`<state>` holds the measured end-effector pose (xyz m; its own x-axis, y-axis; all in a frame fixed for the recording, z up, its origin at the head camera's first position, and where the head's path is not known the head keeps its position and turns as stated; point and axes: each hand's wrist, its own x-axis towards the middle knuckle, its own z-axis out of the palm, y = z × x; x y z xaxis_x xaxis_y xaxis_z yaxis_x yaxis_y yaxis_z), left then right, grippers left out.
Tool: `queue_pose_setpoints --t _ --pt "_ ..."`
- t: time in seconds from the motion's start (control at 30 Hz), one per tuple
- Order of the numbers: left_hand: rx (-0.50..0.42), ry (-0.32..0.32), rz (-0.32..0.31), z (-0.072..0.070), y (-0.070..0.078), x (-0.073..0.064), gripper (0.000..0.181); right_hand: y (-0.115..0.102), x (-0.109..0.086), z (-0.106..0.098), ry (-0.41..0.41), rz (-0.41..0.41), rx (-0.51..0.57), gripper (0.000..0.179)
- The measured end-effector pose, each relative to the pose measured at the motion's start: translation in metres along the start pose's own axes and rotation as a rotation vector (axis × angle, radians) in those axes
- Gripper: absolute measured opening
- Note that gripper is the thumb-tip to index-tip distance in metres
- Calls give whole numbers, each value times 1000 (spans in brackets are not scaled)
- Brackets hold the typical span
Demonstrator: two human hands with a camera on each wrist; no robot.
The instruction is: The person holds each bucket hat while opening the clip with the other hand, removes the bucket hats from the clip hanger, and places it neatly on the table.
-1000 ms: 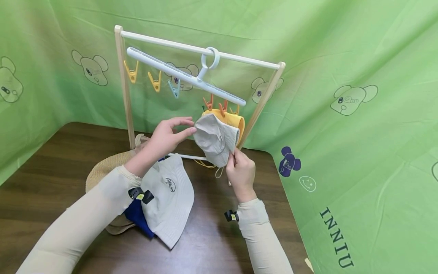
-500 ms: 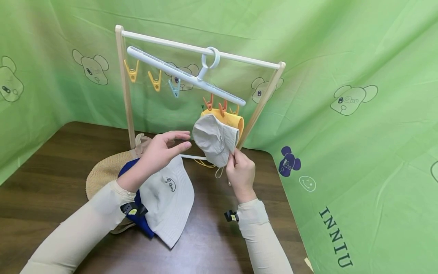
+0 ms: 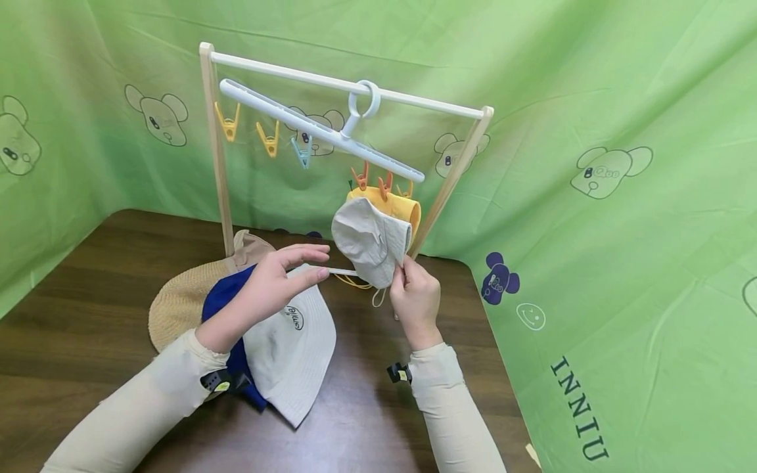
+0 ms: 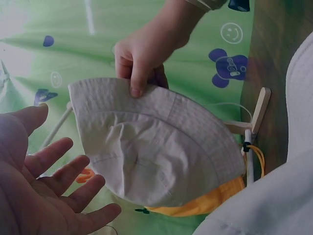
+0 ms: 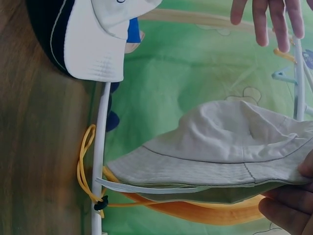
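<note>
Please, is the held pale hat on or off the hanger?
Off the hanger: only the right hand is seen holding the pale hat, by its brim.

On the smooth green fabric wall [image 3: 662, 341] at the right, large dark capitals [image 3: 579, 408] on the near part read INNIU, running downward. Farther back on that wall, the outlined round-eared bear head [image 3: 609, 172] bears the word "Qoo". Nearer, a solid purple bear figure [image 3: 499, 282] carries small pale lettering, not clearly legible, and just beside it is a white winking smiley sign [image 3: 530, 316]. On the white cloth bucket hat [image 3: 298, 368], left on the table [image 3: 378, 420], black script [image 3: 294, 318] stands sideways, its word uncertain.
</note>
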<state>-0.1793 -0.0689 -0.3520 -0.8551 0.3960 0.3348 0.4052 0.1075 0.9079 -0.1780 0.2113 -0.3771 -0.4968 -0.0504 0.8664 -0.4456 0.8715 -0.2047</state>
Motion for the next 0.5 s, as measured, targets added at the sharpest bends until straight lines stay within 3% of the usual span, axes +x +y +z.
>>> queue_pose_setpoints --t 0.17,0.5 --pt "25 -2 27 4 2 -7 28 0 -2 3 -1 -7 2 7" --pt "64 -27 8 8 2 -17 26 2 -8 4 -6 -53 -14 5"
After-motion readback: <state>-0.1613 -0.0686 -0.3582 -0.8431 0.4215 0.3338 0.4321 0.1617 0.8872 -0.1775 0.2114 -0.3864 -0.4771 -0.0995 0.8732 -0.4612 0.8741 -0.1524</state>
